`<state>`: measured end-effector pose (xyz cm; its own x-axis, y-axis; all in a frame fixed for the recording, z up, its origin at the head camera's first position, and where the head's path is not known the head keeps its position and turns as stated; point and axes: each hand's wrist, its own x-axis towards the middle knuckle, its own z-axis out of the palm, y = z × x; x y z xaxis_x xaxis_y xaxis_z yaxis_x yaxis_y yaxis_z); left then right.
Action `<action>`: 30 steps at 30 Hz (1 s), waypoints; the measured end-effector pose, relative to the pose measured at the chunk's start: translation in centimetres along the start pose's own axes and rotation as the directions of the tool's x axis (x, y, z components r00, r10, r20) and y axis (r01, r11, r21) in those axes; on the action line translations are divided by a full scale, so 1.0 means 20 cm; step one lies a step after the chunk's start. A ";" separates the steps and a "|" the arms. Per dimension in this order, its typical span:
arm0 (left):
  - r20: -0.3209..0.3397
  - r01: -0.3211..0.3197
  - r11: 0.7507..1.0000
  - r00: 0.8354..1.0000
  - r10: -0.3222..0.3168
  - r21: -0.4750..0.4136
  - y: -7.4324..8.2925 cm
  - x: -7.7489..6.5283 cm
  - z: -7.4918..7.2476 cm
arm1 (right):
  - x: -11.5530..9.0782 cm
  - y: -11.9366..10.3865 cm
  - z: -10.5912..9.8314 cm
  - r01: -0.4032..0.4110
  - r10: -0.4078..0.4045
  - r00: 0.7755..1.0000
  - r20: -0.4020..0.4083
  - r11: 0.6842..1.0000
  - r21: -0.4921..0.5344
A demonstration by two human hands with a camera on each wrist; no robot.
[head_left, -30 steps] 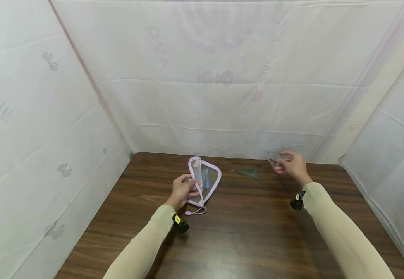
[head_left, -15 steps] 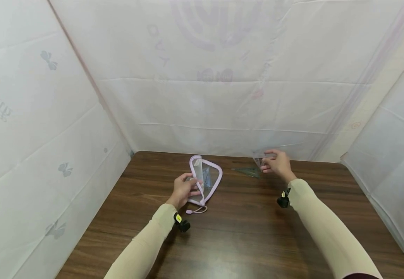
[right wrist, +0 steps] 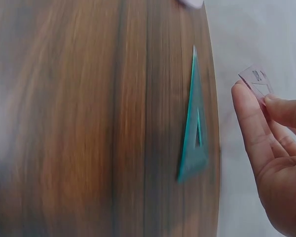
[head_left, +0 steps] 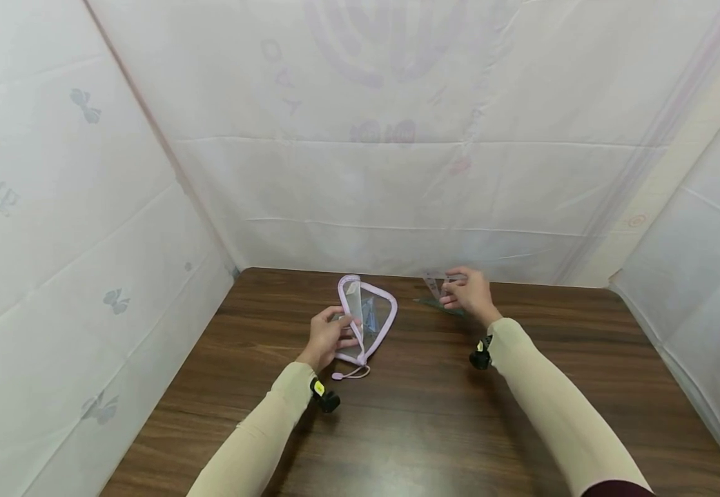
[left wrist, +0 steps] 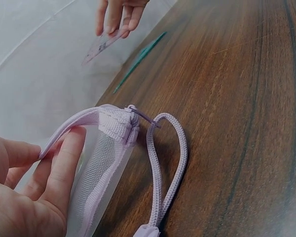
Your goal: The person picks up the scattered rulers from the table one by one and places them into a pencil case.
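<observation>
My left hand (head_left: 325, 338) grips one edge of a mesh zip pouch (head_left: 391, 314) with lilac trim, holding its mouth apart. Inside the pouch lies a bluish see-through set square (head_left: 368, 316). The lilac cord loop (left wrist: 182, 148) hangs from the zip end in the left wrist view. My right hand (head_left: 471, 293) pinches a clear pinkish set square (right wrist: 256, 83) between thumb and fingers, raised above the table. Just below it, a green set square (right wrist: 192, 153) lies flat on the wood near the far edge.
The dark wooden table (head_left: 434, 414) ends at a pale printed sheet (head_left: 335, 186) hanging behind it. Similar sheets close in the left (head_left: 55, 276) and right (head_left: 695, 276) sides.
My right hand has moved left with the pinkish set square, from right of the green set square to above it, closer to the pouch. My left hand has stayed almost still.
</observation>
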<state>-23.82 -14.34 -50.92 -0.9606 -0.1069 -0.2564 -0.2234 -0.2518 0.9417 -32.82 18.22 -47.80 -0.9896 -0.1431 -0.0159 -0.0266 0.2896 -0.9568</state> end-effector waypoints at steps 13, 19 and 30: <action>-0.002 0.005 1.000 1.000 -0.005 -0.002 0.01 -0.02 -0.01 | 0.02 -0.02 0.25 -0.039 0.039 0.999 0.006 0.997 0.073; -0.006 0.018 1.000 1.000 -0.018 0.007 0.00 -0.03 -0.01 | 0.02 -0.02 0.37 -0.055 0.052 0.998 0.028 0.994 0.097; -0.007 0.012 1.000 1.000 -0.012 -0.010 0.00 -0.04 -0.01 | 0.01 -0.04 0.52 -0.080 0.072 0.995 0.065 0.989 0.124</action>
<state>-23.02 -14.37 -50.75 -0.9568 -0.1106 -0.2689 -0.2327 -0.2627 0.9364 -31.57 8.04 -50.00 -0.9777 -0.1826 -0.1035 0.0701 0.1806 -0.9811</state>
